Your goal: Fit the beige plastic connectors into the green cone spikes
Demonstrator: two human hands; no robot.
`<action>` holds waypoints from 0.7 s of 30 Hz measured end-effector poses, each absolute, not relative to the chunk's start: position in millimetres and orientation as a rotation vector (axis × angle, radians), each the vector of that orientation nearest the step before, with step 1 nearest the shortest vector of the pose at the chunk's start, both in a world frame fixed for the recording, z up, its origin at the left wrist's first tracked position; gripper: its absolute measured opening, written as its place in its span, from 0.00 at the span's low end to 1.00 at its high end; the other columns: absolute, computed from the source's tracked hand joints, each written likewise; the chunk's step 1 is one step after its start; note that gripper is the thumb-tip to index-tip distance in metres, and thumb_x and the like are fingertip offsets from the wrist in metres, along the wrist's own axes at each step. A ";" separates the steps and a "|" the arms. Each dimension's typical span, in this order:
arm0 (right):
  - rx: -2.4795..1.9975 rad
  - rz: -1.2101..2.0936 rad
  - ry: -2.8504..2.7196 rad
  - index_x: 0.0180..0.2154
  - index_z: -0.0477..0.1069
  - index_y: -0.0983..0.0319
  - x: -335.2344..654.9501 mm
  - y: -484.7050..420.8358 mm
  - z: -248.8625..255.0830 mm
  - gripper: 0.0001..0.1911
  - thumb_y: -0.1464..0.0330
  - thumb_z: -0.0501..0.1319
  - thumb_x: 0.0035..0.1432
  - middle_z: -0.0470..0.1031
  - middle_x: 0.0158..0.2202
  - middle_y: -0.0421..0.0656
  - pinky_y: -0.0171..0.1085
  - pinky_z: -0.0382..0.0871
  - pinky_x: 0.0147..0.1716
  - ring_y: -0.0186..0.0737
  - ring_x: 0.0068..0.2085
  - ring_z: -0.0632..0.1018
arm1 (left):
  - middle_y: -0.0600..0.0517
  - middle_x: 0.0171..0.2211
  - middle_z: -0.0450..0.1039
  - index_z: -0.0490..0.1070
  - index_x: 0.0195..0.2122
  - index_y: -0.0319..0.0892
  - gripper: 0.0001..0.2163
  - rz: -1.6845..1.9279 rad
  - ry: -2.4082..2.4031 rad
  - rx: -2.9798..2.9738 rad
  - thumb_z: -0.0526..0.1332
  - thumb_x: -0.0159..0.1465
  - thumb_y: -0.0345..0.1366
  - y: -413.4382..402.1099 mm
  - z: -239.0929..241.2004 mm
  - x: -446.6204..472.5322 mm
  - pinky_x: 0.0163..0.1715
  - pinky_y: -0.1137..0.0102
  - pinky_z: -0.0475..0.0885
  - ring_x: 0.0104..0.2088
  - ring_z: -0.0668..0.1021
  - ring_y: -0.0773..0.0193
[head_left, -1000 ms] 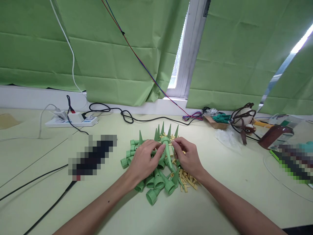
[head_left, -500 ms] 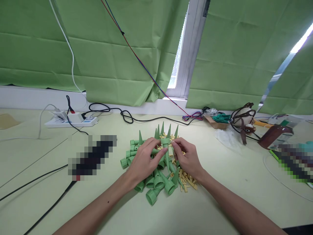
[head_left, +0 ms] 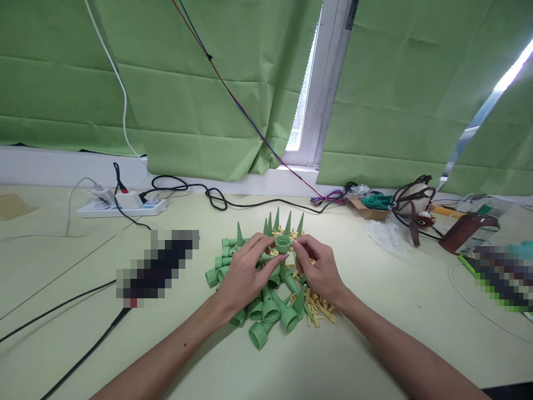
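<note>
My left hand is closed on a green plastic watering spike, with thumb and fingers at its wide collar. The spike's round, ridged opening is tilted toward me. Close to the right side of that collar, my right hand is pinched; what sits between its fingertips is too small to make out. Beneath both hands lies a pile of similar green spikes, some with their hollow ends toward me. Small beige plastic pieces are scattered by the right hand and behind the held spike.
Several green cones point upward behind the hands. A white power strip and black cables lie at the back left. To the right are a cardboard box, clear plastic wrap and a dark red bottle.
The held spike has tipped, so its open end now faces me instead of its side. Both hands stay in nearly the same place.
</note>
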State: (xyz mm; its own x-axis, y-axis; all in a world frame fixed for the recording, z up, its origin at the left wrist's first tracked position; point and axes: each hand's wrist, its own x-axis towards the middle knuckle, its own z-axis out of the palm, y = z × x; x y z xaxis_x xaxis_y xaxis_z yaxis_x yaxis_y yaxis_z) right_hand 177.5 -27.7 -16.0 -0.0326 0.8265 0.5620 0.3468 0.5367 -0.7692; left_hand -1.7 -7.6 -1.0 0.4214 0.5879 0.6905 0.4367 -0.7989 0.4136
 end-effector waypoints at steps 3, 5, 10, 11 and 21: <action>-1.013 0.517 -1.639 0.32 0.66 0.61 177.9 -27.6 -15.3 0.12 0.64 0.53 0.67 0.62 0.20 0.35 0.33 0.61 0.24 0.32 0.21 0.65 | 0.50 0.37 0.69 0.67 0.44 0.42 0.06 1.355 0.850 2.512 0.59 0.67 0.32 -6.2 -2.6 -2.3 0.37 0.71 0.69 0.36 0.73 0.64; -1.013 0.507 -1.646 0.31 0.67 0.61 178.0 -27.5 -15.1 0.13 0.63 0.53 0.67 0.62 0.19 0.35 0.33 0.60 0.23 0.32 0.21 0.65 | 0.49 0.39 0.69 0.67 0.46 0.42 0.08 1.362 0.822 2.531 0.58 0.67 0.30 -5.2 -4.6 -3.3 0.37 0.71 0.70 0.36 0.73 0.65; -1.017 0.506 -1.653 0.31 0.66 0.61 177.8 -27.4 -16.1 0.13 0.63 0.53 0.67 0.62 0.19 0.35 0.33 0.60 0.23 0.32 0.21 0.64 | 0.47 0.42 0.69 0.66 0.48 0.43 0.10 1.312 0.813 2.607 0.55 0.66 0.26 -4.5 -7.8 -5.4 0.38 0.69 0.71 0.40 0.74 0.62; -1.017 0.506 -1.653 0.31 0.66 0.61 177.6 -27.5 -16.3 0.13 0.63 0.53 0.67 0.62 0.19 0.35 0.33 0.60 0.23 0.32 0.21 0.64 | 0.47 0.42 0.69 0.66 0.47 0.43 0.11 1.307 0.816 2.606 0.55 0.66 0.26 -4.7 -7.7 -5.3 0.39 0.69 0.71 0.41 0.74 0.61; -0.993 0.476 -1.648 0.33 0.68 0.61 175.7 -29.5 -15.2 0.11 0.64 0.54 0.66 0.65 0.24 0.38 0.33 0.61 0.24 0.32 0.24 0.65 | 0.49 0.39 0.71 0.66 0.43 0.42 0.12 1.263 1.108 2.438 0.57 0.58 0.25 -5.4 -4.5 -2.8 0.38 0.67 0.71 0.39 0.73 0.59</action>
State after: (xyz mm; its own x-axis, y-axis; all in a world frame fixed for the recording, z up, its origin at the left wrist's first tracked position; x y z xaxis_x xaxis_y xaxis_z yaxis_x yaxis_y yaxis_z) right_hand 175.7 -29.5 -15.2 -0.0486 0.8033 0.5935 0.3633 0.5677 -0.7387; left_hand -2.8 -5.4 -4.5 0.3609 0.6879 0.6297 0.5347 -0.7058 0.4646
